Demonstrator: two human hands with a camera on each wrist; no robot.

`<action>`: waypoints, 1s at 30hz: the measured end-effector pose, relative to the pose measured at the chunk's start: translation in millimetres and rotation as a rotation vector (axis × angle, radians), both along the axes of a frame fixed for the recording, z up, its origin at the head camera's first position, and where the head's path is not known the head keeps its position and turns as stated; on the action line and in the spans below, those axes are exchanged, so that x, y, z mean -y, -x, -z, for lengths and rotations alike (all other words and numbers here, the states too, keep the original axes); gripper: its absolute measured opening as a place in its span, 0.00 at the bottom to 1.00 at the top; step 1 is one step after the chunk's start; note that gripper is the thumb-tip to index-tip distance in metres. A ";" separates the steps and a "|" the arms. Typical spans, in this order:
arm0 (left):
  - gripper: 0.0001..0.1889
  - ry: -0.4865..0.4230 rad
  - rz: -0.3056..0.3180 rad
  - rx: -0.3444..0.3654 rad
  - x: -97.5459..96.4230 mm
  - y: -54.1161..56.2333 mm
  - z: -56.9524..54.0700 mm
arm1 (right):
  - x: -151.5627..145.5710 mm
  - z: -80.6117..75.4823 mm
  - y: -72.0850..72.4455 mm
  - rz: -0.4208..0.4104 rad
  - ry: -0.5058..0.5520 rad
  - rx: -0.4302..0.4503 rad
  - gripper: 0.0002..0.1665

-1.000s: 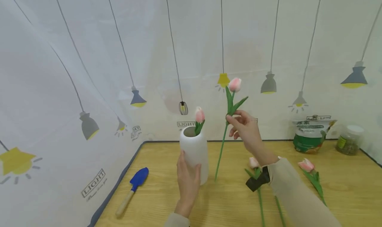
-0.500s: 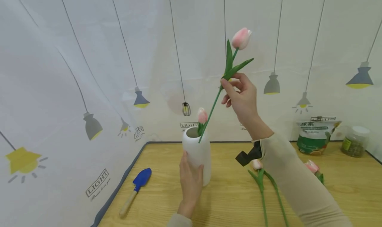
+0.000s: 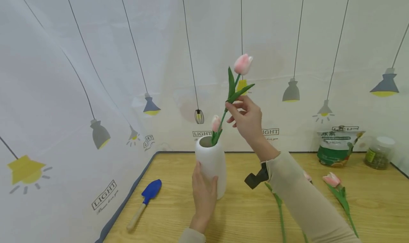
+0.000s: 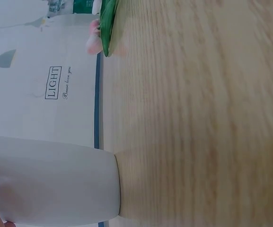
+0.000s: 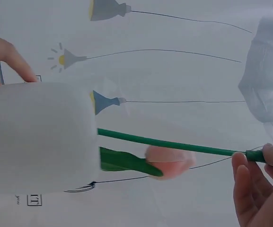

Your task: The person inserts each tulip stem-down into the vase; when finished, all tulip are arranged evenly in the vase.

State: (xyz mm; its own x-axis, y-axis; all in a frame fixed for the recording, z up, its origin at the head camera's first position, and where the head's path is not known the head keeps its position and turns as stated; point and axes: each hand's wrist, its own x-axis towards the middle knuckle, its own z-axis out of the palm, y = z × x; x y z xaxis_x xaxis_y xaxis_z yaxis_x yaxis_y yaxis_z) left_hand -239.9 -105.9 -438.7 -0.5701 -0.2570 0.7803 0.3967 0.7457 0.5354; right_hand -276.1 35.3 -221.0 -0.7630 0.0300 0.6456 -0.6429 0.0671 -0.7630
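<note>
My left hand point(image 3: 202, 197) grips the white vase point(image 3: 209, 165) from the near side, fingers and thumb round its body. The vase stands upright on the table, and one pink tulip point(image 3: 216, 123) rises from its mouth. Above and to the right, my right hand point(image 3: 247, 119) pinches a second pink tulip point(image 3: 243, 64) by the stem, just below the leaves. This tulip leans right. In the right wrist view its green stem point(image 5: 169, 143) runs down to the vase's mouth, its lower end hidden there by the vase wall.
Tulips lie on the right of the table, one pink bloom point(image 3: 332, 180) in plain view, others partly under my right sleeve point(image 3: 306, 197). A blue trowel point(image 3: 151, 189) lies at left. A green-and-white bag point(image 3: 337, 149) and a lidded jar point(image 3: 379, 152) stand back right.
My right hand rose with the tulip, moved left over the vase, then came down, bringing the stem's end into the vase's mouth. The left hand has stayed on the vase.
</note>
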 end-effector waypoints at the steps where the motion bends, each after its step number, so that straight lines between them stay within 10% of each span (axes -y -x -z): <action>1: 0.40 0.000 -0.002 0.004 0.2 -0.3 -0.5 | 1.7 7.5 3.1 -0.014 -0.035 0.026 0.16; 12: 0.40 -0.004 0.005 0.025 1.0 -0.3 -1.7 | 16.6 68.9 8.2 0.009 -0.341 0.240 0.16; 30: 0.39 0.001 0.005 0.028 2.8 2.5 2.0 | 26.5 82.3 16.1 -0.009 -0.337 0.407 0.16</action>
